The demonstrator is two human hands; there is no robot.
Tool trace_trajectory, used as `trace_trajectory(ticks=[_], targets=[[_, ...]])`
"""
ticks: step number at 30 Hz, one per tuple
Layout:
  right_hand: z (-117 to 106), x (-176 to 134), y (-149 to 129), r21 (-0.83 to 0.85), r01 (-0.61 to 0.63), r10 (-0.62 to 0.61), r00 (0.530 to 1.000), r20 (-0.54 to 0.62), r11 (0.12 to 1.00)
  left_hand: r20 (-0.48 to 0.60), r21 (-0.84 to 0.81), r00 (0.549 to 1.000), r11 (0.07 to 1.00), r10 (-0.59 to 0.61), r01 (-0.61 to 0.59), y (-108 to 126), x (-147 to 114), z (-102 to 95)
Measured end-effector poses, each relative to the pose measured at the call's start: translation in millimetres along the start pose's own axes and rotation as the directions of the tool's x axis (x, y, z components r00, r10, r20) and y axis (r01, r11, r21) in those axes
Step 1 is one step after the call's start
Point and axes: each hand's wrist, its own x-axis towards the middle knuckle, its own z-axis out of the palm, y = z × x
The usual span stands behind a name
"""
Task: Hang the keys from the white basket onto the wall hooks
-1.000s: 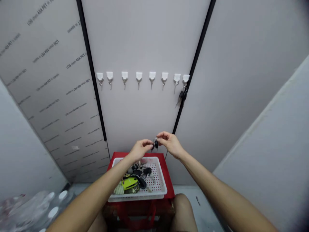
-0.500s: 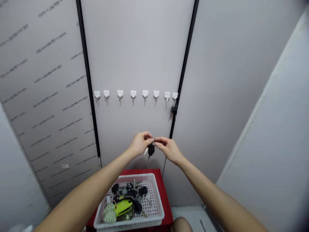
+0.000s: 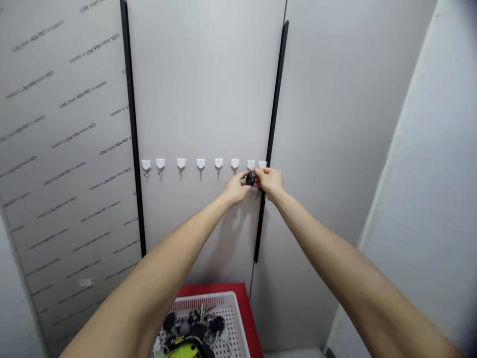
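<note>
Both hands are raised at the right end of a row of white wall hooks. My left hand [image 3: 237,188] has its fingers closed on a black-headed key [image 3: 250,178], just below the second hook from the right [image 3: 251,164]. From the other side, my right hand [image 3: 271,182] pinches at the top of the same key, where its ring appears to be. The rightmost hook [image 3: 262,164] is partly covered by my right hand, and the keys hanging there are mostly hidden behind it. Whether the ring is on the hook, I cannot tell.
Several more hooks [image 3: 200,163] run to the left along the pale panel. Black vertical strips [image 3: 276,99] edge the panel. Below, a white perforated basket [image 3: 242,330] of keys and fobs stands on a red surface [image 3: 246,301]. A bright green item [image 3: 184,351] lies in it.
Both hands have moved up from above the basket to the second hook from the right, bringing the key along. The view has shifted upward, so less of the basket shows.
</note>
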Motion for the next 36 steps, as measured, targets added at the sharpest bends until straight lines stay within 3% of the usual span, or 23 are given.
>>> trace_trajectory(ticks=[4,9,11,14,15,17,18,20,21,23,28,31,36], targets=[[5,17,8,-0.219,0.011,-0.033,0.994,-0.099,0.976,0.042,0.060,0.999,0.998,-0.016,0.014,-1,4,5.9],[1,19,27,-0.310,0.007,-0.022,0.999,-0.044,0.951,0.124,0.054,0.987,0.994,-0.102,0.096,-15,-17,4.7],[-5,7,33,-0.347,0.060,-0.079,0.996,-0.042,0.936,0.148,0.061,0.976,0.986,-0.160,0.153,-26,-38,-0.9],[-12,-32,53,-0.450,0.238,-0.272,0.962,-0.011,0.860,0.204,0.137,0.954,0.971,-0.219,0.194,-58,-86,-13.1],[-13,-50,64,-0.478,0.283,-0.293,0.954,0.055,0.832,0.222,0.187,0.944,0.961,-0.244,0.204,-71,-106,-17.1],[-13,-92,92,-0.503,0.311,-0.182,0.939,0.291,0.806,0.260,0.313,0.912,0.921,-0.316,0.230,-98,-149,-23.5],[-11,-115,108,-0.510,0.315,-0.079,0.899,0.431,0.800,0.281,0.379,0.891,0.894,-0.357,0.238,-111,-170,-25.5],[-7,-158,138,-0.532,0.332,0.122,0.752,0.648,0.779,0.320,0.484,0.854,0.845,-0.411,0.226,-131,-208,-27.2],[-5,-177,152,-0.546,0.351,0.192,0.681,0.707,0.761,0.334,0.516,0.847,0.832,-0.415,0.204,-139,-223,-27.0],[1,-204,171,-0.572,0.413,0.266,0.595,0.758,0.708,0.335,0.547,0.859,0.822,-0.388,0.159,-148,-244,-25.6],[16,-226,184,-0.603,0.526,0.312,0.540,0.782,0.600,0.302,0.602,0.882,0.790,-0.362,0.118,-154,-255,-23.0],[22,-226,183,-0.585,0.535,0.322,0.508,0.799,0.610,0.343,0.617,0.860,0.781,-0.379,0.098,-155,-253,-23.7],[19,-221,183,-0.615,0.543,0.439,0.431,0.788,0.572,0.410,0.591,0.807,0.798,-0.424,0.119,-157,-255,-27.7]])
